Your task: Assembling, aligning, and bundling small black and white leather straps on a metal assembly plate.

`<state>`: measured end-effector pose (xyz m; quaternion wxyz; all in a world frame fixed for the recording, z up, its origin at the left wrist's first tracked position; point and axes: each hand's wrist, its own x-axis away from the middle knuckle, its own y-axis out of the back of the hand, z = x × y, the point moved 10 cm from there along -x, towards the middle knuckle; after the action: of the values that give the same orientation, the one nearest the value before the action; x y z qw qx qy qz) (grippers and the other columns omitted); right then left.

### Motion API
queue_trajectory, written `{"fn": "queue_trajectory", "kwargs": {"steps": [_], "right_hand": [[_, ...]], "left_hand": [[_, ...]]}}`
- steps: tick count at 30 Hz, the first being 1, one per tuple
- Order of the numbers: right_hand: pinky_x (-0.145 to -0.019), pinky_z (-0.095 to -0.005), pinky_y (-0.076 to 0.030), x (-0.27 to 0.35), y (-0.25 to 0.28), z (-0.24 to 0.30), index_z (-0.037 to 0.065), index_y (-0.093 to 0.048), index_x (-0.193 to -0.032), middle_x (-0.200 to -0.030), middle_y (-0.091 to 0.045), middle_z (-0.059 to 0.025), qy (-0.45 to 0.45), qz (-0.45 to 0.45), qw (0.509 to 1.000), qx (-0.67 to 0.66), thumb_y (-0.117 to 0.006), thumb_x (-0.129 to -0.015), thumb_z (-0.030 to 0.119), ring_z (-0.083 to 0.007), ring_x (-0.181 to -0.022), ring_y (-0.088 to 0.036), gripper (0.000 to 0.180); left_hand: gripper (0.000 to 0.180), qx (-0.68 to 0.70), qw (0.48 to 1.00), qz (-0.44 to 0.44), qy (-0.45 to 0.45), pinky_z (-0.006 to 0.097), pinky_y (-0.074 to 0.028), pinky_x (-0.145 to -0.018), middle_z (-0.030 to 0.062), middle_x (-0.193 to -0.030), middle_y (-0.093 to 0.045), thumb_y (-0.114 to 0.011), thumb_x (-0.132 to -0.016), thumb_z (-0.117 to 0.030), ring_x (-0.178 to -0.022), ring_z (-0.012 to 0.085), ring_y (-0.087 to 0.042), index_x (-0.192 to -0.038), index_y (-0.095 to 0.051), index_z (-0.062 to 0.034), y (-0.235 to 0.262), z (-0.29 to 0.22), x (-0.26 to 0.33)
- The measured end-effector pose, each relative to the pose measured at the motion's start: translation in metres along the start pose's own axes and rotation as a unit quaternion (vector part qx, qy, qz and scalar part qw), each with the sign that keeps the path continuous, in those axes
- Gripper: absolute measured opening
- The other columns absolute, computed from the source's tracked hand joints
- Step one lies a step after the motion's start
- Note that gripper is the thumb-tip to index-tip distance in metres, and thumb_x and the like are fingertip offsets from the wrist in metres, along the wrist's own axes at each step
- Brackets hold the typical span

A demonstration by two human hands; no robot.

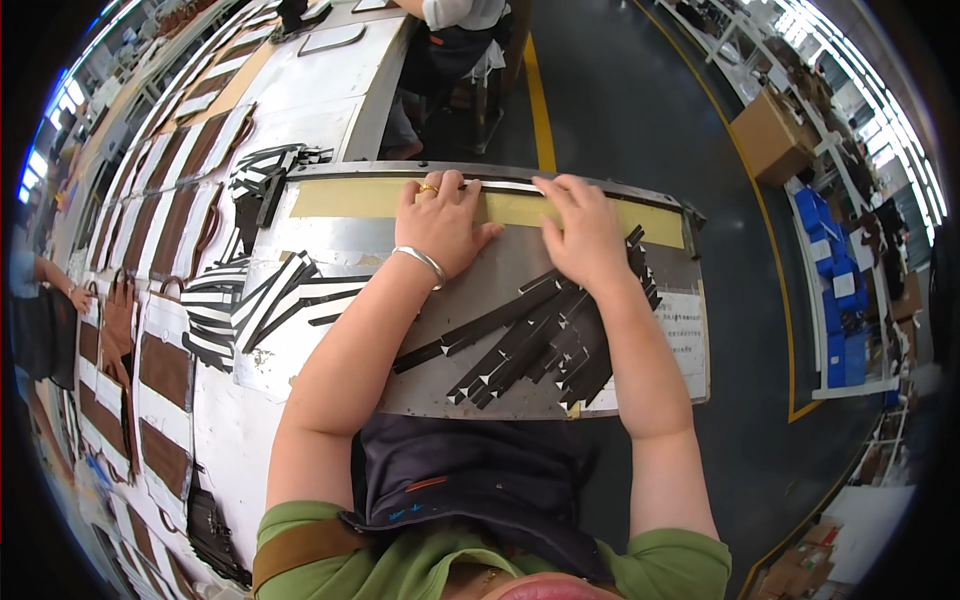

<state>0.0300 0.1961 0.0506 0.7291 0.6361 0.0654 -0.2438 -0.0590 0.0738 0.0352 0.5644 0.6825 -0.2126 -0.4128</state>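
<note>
Steadying a thin strip (512, 186) along the ledge

Your left hand (438, 222) and right hand (585, 235) are open, thumbs spread, fingertips on the strip at the metal board's (420, 398) far side, set apart probably to hold it straight. Dark strips (525, 345) lie heaped mostly between your forearms, seemingly for easy reach. Leftward, a white table (225, 425) carries brown-and-white panels (165, 370); rightward, past dark floor (640, 90), shelving holds blue bins (845, 345).

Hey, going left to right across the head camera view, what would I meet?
A co-worker's hand, black-and-white strips, your left hand, your right hand, blue bins on the shelving.
</note>
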Motion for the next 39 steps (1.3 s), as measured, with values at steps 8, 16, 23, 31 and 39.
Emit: {"fn": "queue_trajectory", "kwargs": {"steps": [8,16,23,31,39], "right_hand": [[-0.094,-0.0405,-0.042,0.001,-0.016,0.020,0.010,-0.064,-0.122,-0.118,-0.058,-0.0035,0.049,0.001,0.998,0.033,-0.062,-0.087,0.019,-0.0233,-0.112,-0.055,0.036],[-0.091,-0.0401,-0.044,-0.007,-0.025,0.025,0.008,-0.064,-0.121,-0.114,-0.058,-0.0049,0.069,0.041,0.996,-0.038,-0.059,-0.087,0.011,-0.0248,-0.110,-0.056,0.034],[-0.091,-0.0408,-0.045,-0.004,-0.025,0.029,0.008,-0.063,-0.122,-0.113,-0.059,-0.0062,0.085,0.030,0.996,-0.021,-0.059,-0.087,0.011,-0.0254,-0.109,-0.057,0.035],[-0.094,-0.0418,-0.042,-0.004,-0.023,0.026,0.011,-0.063,-0.125,-0.116,-0.057,-0.0048,0.073,0.020,0.997,-0.001,-0.060,-0.087,0.012,-0.0257,-0.113,-0.054,0.038],[-0.093,-0.0396,-0.042,-0.004,-0.024,0.024,0.012,-0.063,-0.124,-0.116,-0.057,-0.0036,0.064,0.041,0.997,0.004,-0.061,-0.086,0.013,-0.0239,-0.110,-0.054,0.039]], "left_hand": [[0.058,0.036,0.999,-0.003,-0.009,0.045,-0.033,-0.103,0.0056,-0.123,-0.057,-0.056,-0.089,-0.053,-0.117,0.0265,-0.055,-0.129,-0.058,-0.0112,-0.010,-0.008,0.000],[0.051,0.050,0.999,-0.006,-0.006,0.044,-0.035,-0.101,0.0069,-0.119,-0.059,-0.057,-0.090,-0.051,-0.113,0.0255,-0.058,-0.124,-0.060,-0.0131,0.000,-0.014,-0.001],[0.052,0.005,0.998,-0.064,0.016,0.046,-0.034,-0.102,0.0084,-0.122,-0.058,-0.058,-0.089,-0.049,-0.120,0.0264,-0.053,-0.126,-0.058,-0.0122,-0.013,-0.020,0.012],[0.049,0.047,0.998,-0.018,0.026,0.046,-0.034,-0.104,0.0076,-0.120,-0.058,-0.060,-0.088,-0.047,-0.116,0.0259,-0.055,-0.122,-0.061,-0.0107,-0.006,-0.014,0.002],[0.047,0.057,0.998,-0.028,0.017,0.046,-0.034,-0.104,0.0064,-0.114,-0.057,-0.061,-0.088,-0.046,-0.111,0.0253,-0.057,-0.122,-0.061,-0.0142,-0.006,-0.013,0.004]]}}
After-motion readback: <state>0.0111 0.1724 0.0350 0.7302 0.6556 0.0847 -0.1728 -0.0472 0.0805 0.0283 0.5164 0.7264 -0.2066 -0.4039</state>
